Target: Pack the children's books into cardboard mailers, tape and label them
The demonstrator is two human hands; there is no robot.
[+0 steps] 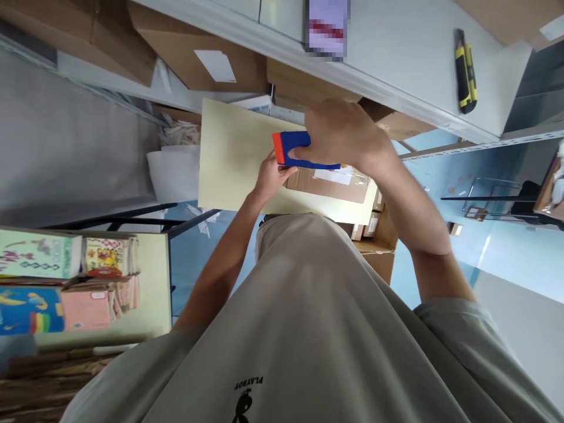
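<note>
Over the pale table (235, 153), the right hand (337, 132) arches palm-down, grip closed round a blue-and-orange block (293, 141); the left hand (271, 176) meets its orange end, closure unclear.

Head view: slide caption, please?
Right hand grips a blue-and-red object, left hand at its red end, above cardboard.

Stockroom or packing area: cardboard cartons (247, 53), stacked books (87, 308), utility knife (466, 79).

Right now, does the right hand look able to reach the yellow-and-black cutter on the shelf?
Probably yes, if the right hand releases the blue object: the cutter lies uncovered on the shelf, ahead to the right.
</note>
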